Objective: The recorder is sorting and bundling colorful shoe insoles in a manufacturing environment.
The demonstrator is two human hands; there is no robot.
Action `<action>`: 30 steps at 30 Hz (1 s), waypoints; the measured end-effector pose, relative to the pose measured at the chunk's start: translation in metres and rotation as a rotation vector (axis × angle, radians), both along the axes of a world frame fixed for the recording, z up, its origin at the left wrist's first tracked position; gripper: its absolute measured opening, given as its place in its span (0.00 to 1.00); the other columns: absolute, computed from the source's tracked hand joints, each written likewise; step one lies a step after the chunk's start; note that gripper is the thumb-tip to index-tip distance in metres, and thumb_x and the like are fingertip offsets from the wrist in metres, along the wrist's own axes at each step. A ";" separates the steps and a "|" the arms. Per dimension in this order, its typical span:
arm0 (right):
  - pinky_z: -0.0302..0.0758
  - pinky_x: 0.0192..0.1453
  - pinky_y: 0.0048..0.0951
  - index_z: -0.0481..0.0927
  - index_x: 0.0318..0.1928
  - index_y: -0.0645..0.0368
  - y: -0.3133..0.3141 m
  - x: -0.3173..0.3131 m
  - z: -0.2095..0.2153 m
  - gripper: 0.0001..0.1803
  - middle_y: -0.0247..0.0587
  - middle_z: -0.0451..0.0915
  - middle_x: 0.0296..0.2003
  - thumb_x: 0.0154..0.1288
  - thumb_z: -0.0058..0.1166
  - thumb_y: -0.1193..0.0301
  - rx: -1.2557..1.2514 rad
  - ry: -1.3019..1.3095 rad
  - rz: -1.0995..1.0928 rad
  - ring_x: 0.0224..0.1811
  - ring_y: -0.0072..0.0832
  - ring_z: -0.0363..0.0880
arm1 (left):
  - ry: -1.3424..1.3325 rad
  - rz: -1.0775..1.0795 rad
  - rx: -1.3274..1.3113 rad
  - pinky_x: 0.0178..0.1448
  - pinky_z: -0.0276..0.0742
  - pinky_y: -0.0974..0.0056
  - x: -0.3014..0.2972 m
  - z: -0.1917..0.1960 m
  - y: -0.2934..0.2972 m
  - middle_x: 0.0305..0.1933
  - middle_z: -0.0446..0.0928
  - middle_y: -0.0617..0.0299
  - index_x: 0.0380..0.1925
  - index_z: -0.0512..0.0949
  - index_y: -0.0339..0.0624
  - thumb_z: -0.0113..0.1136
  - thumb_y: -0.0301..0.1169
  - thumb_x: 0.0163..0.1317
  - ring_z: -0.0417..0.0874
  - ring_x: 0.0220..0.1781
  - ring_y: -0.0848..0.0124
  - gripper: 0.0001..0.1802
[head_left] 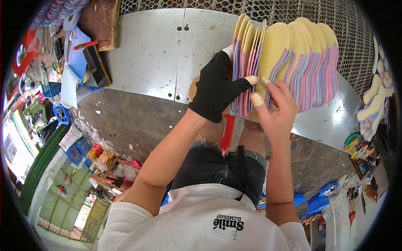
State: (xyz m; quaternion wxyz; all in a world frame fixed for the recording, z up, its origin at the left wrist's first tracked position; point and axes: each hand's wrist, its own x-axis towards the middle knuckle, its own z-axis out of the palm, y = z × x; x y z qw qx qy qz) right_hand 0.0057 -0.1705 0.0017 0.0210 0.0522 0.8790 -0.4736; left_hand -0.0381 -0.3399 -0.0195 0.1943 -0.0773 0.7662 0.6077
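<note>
A long row of shoe insoles [301, 62], yellow at the top with pink and lavender edges, stands fanned on its side at the right of the metal table. My left hand [215, 85], in a black fingerless glove with pale covers on the fingertips, is wrapped round the upright bundle at the row's left end. Its thumb presses the near face of that bundle. My right hand [278, 102] is ungloved, with pale covers on its thumb and index finger. Those two fingers close at the edge of an insole beside my left thumb; its other fingers curl against the row.
The shiny metal table [146, 54] has a seam and small holes. Behind it runs a metal mesh [201, 5]. More loose insoles [377, 96] lie at the far right, above green-handled scissors [351, 141]. A dark box-like object [97, 65] and blue sheets stand at the left.
</note>
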 end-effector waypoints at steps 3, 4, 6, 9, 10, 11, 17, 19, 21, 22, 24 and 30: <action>0.75 0.40 0.29 0.82 0.46 0.66 -0.003 -0.004 0.009 0.22 0.45 0.78 0.41 0.48 0.68 0.73 0.026 -0.065 0.009 0.37 0.34 0.79 | -0.011 0.022 0.069 0.46 0.78 0.64 -0.001 0.003 -0.001 0.42 0.78 0.57 0.60 0.72 0.39 0.74 0.38 0.50 0.80 0.39 0.69 0.37; 0.75 0.40 0.29 0.82 0.45 0.67 -0.003 -0.004 0.010 0.23 0.45 0.78 0.41 0.46 0.69 0.73 -0.014 -0.131 -0.028 0.37 0.34 0.78 | -0.016 0.010 0.054 0.46 0.78 0.64 -0.001 0.001 -0.002 0.43 0.78 0.57 0.60 0.72 0.39 0.74 0.37 0.51 0.80 0.40 0.69 0.37; 0.74 0.41 0.29 0.81 0.45 0.68 -0.001 -0.004 0.009 0.24 0.45 0.78 0.41 0.45 0.71 0.72 -0.054 -0.198 -0.065 0.36 0.34 0.78 | -0.022 0.000 0.039 0.46 0.78 0.65 0.000 0.001 -0.002 0.44 0.78 0.56 0.60 0.72 0.39 0.74 0.37 0.51 0.80 0.40 0.69 0.36; 0.74 0.39 0.28 0.81 0.44 0.69 0.002 -0.002 0.005 0.23 0.45 0.78 0.41 0.46 0.70 0.73 -0.006 -0.164 -0.024 0.36 0.32 0.78 | -0.058 0.030 0.138 0.48 0.78 0.64 -0.001 0.003 -0.001 0.46 0.78 0.56 0.61 0.71 0.38 0.73 0.36 0.52 0.81 0.42 0.69 0.36; 0.74 0.38 0.28 0.81 0.44 0.69 0.001 -0.002 0.005 0.22 0.45 0.78 0.41 0.47 0.70 0.74 -0.007 -0.153 -0.025 0.36 0.32 0.78 | -0.055 0.029 0.141 0.48 0.78 0.64 0.000 0.002 -0.001 0.46 0.78 0.56 0.61 0.71 0.38 0.73 0.36 0.53 0.81 0.42 0.69 0.36; 0.74 0.37 0.28 0.81 0.44 0.69 0.001 -0.003 0.005 0.21 0.44 0.78 0.41 0.48 0.69 0.74 -0.008 -0.143 -0.026 0.35 0.31 0.77 | -0.053 0.028 0.144 0.48 0.78 0.64 0.000 0.001 -0.002 0.45 0.78 0.56 0.61 0.71 0.38 0.73 0.36 0.53 0.81 0.43 0.69 0.36; 0.76 0.40 0.31 0.82 0.45 0.66 -0.015 0.000 0.007 0.17 0.47 0.79 0.43 0.52 0.63 0.79 -0.349 -0.214 -0.321 0.37 0.35 0.79 | -0.001 0.016 0.077 0.47 0.77 0.65 0.001 -0.002 -0.003 0.43 0.78 0.56 0.64 0.69 0.39 0.73 0.36 0.52 0.80 0.41 0.70 0.39; 0.76 0.40 0.32 0.82 0.45 0.65 -0.009 0.006 -0.004 0.16 0.49 0.78 0.44 0.53 0.62 0.79 -0.197 -0.136 -0.235 0.37 0.36 0.80 | -0.029 0.007 0.045 0.45 0.77 0.65 -0.001 0.003 -0.002 0.42 0.78 0.56 0.63 0.69 0.39 0.74 0.37 0.51 0.79 0.39 0.70 0.40; 0.77 0.41 0.32 0.82 0.45 0.65 -0.004 0.010 -0.010 0.16 0.50 0.78 0.45 0.53 0.61 0.80 -0.048 -0.059 -0.148 0.37 0.38 0.80 | -0.055 -0.001 0.011 0.44 0.77 0.65 -0.001 0.004 -0.001 0.42 0.78 0.57 0.63 0.70 0.38 0.75 0.37 0.50 0.79 0.37 0.70 0.40; 0.77 0.41 0.33 0.82 0.45 0.65 -0.004 0.012 -0.011 0.16 0.51 0.77 0.45 0.52 0.63 0.79 0.051 0.003 -0.071 0.37 0.39 0.80 | -0.044 0.024 0.038 0.43 0.76 0.66 -0.001 0.004 0.000 0.41 0.78 0.57 0.62 0.70 0.38 0.76 0.38 0.48 0.78 0.36 0.71 0.41; 0.77 0.41 0.33 0.82 0.45 0.66 -0.005 0.012 -0.008 0.17 0.52 0.77 0.46 0.51 0.65 0.78 0.150 0.064 0.005 0.37 0.40 0.81 | -0.032 0.049 0.065 0.42 0.76 0.66 0.000 0.003 0.000 0.41 0.78 0.58 0.62 0.71 0.38 0.77 0.39 0.47 0.77 0.36 0.72 0.41; 0.75 0.41 0.27 0.81 0.43 0.66 -0.011 0.006 0.004 0.21 0.46 0.77 0.44 0.47 0.72 0.74 0.081 -0.004 -0.031 0.40 0.33 0.78 | -0.023 0.045 0.075 0.42 0.77 0.67 -0.001 0.004 0.001 0.42 0.80 0.59 0.61 0.72 0.38 0.79 0.39 0.44 0.79 0.35 0.74 0.43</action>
